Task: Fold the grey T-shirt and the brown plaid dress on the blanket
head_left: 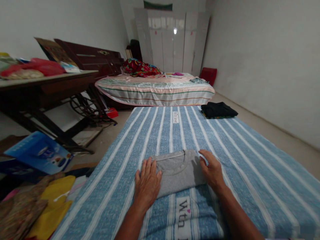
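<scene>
A grey T-shirt (178, 178), folded into a rectangle with its round neckline on top, lies on a blue and white striped bedspread (120, 156). My left hand (148, 181) rests flat on the shirt's left end, its fingers stretched forward. At the right end, my right hand (211, 168) is by the shirt's edge with its fingers curved and apart, and nothing shows between them. Whether its fingertips touch the fabric I cannot tell.
Folded black clothing (218, 110) lies at the bedspread's far right corner. Beyond stands a second bed (155, 90). On the left are a sewing machine table (50, 80), a blue box (41, 151) and a yellow cloth (53, 200) among piled clothes.
</scene>
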A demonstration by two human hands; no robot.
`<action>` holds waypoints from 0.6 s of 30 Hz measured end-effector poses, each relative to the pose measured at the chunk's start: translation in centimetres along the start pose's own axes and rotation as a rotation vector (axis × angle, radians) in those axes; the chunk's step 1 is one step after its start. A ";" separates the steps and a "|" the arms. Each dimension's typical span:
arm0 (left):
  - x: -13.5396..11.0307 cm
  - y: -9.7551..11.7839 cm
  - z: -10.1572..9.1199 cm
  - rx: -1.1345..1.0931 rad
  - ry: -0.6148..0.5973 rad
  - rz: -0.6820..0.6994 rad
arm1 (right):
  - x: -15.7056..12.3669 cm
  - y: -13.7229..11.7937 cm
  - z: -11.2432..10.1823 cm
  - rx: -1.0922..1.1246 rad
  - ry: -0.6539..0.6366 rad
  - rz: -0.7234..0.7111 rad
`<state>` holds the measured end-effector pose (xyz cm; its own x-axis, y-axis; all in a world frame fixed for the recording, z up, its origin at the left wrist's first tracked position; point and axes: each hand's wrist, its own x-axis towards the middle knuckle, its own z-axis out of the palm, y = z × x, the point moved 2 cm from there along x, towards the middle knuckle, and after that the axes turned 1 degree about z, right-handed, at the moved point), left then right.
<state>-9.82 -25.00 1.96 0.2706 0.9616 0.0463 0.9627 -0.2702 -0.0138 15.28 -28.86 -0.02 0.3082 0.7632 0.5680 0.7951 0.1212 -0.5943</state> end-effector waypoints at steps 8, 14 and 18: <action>0.0 0.1 -0.3 -0.001 -0.008 -0.002 | 0.9 4.4 -2.5 -0.339 -0.189 0.203; 0.1 0.1 -0.3 0.003 -0.005 -0.007 | 0.7 4.8 -1.3 -0.409 -0.252 0.231; 0.1 0.0 0.0 0.019 -0.020 -0.012 | 0.8 4.6 -1.1 -0.498 -0.293 0.239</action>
<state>-9.76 -24.96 2.00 0.2588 0.9656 0.0262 0.9656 -0.2579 -0.0328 19.75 -28.38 -1.71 0.4079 0.8836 0.2299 0.8916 -0.3313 -0.3088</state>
